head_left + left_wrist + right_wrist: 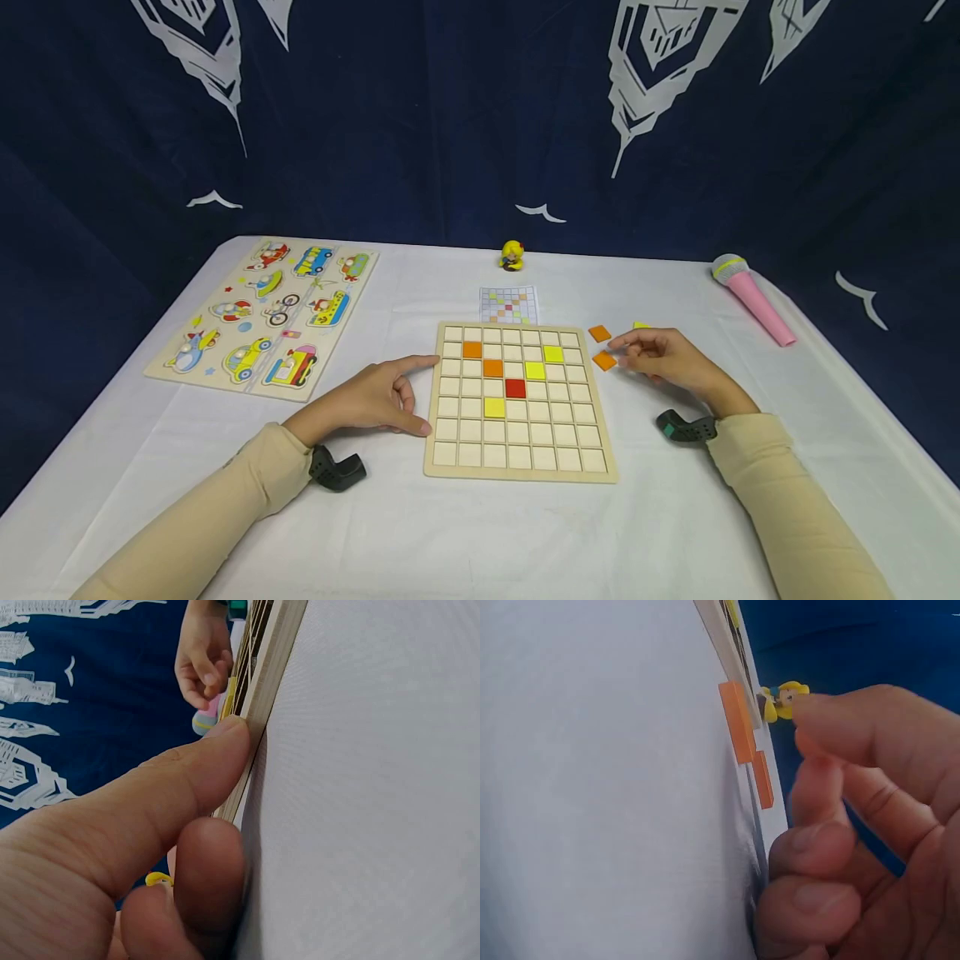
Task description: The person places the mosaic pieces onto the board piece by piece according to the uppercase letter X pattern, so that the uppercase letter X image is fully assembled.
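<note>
While the grid board lies flat in the middle of the table, coloured squares in some cells, our left hand touches its left edge with spread thumb and forefinger, gripping nothing. Our right hand, loosely bent with nothing seen between its fingers, is just beside the nearer orange tile. We judge the step in hand to be picking up a tile, which calls for a light pinch. Beyond the board, we can read no writing or brand on the grid card or picture puzzle.
</note>
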`<state>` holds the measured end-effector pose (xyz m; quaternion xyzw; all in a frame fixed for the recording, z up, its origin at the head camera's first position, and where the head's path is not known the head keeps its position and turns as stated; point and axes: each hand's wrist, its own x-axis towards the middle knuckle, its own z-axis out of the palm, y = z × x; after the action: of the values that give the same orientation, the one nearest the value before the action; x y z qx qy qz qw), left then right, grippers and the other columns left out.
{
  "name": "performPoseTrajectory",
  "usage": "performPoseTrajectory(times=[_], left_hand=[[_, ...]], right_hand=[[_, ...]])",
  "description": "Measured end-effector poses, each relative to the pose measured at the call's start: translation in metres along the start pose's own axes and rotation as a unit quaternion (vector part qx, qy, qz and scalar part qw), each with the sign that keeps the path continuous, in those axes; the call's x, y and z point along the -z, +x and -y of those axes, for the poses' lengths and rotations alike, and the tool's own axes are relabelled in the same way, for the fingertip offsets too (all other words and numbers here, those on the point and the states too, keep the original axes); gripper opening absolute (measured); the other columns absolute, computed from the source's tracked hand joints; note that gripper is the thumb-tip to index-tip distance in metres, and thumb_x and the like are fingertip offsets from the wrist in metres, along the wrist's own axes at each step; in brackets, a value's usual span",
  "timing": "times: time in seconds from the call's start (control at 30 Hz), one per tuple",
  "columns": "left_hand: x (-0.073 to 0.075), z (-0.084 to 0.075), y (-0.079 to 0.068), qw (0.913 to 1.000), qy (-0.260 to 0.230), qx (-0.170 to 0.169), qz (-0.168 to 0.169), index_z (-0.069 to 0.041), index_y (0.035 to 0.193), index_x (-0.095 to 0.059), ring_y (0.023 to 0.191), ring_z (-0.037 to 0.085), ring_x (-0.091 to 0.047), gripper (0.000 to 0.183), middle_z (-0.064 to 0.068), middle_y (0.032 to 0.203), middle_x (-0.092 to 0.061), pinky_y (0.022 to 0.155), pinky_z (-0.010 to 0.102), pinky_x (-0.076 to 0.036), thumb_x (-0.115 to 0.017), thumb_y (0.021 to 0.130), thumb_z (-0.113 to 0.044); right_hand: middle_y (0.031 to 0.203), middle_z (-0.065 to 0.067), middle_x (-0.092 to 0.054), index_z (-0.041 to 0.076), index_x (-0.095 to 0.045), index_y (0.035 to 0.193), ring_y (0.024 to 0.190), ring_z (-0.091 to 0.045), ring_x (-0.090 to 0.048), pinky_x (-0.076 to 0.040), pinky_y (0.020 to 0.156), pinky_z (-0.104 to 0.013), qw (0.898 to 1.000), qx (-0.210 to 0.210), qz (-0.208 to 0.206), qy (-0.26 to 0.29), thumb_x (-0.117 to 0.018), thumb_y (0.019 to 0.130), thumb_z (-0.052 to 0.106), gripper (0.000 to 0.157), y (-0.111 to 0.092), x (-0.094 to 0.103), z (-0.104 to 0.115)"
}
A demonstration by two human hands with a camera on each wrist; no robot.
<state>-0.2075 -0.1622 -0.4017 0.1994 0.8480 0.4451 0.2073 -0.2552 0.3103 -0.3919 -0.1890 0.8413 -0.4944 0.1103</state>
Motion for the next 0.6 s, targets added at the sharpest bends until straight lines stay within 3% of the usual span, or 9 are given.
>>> performPoseTrajectory(times=[0.13, 0.33, 0.6], left_hand=[[0.0004, 0.0002, 0.0, 1.0, 0.004, 0.002, 0.0, -0.003, 0.165, -0.04, 0.058, 0.013, -0.057, 0.105, 0.006, 0.078, -0.066, 0.055, 0.024, -0.045, -0.098, 0.078, -0.015], [0.0002, 0.0006, 0.0003, 1.0, 0.003, 0.003, 0.0, -0.002, 0.165, -0.04, 0.058, 0.014, -0.057, 0.105, 0.006, 0.078, -0.066, 0.055, 0.025, -0.045, -0.098, 0.078, -0.015], [-0.0002, -0.0003, 0.0003, 1.0, 0.002, 0.005, 0.0, -0.003, 0.165, -0.04, 0.058, 0.014, -0.057, 0.105, 0.006, 0.078, -0.066, 0.055, 0.025, -0.045, -0.098, 0.078, -0.015]], right_hand=[[0.084, 0.002, -0.059, -0.012, -0.067, 0.132, 0.065, -0.01, -0.047, -0.037, 0.051, -0.022, 1.0, 0.007, 0.01, -0.023, -0.07, 0.101, -0.002, 0.033, 0.001, -0.0022, -0.0016], [0.088, -0.002, -0.059, -0.013, -0.064, 0.136, 0.075, -0.01, -0.049, -0.041, 0.065, -0.021, 0.998, 0.006, 0.02, -0.059, -0.072, 0.098, -0.004, 0.04, 0.0023, -0.0052, -0.0004], [0.087, -0.001, -0.055, -0.011, -0.07, 0.129, 0.074, -0.01, -0.048, -0.041, 0.066, -0.021, 0.997, -0.007, 0.019, -0.075, -0.074, 0.097, -0.003, 0.032, 0.0018, -0.0066, 0.0012]])
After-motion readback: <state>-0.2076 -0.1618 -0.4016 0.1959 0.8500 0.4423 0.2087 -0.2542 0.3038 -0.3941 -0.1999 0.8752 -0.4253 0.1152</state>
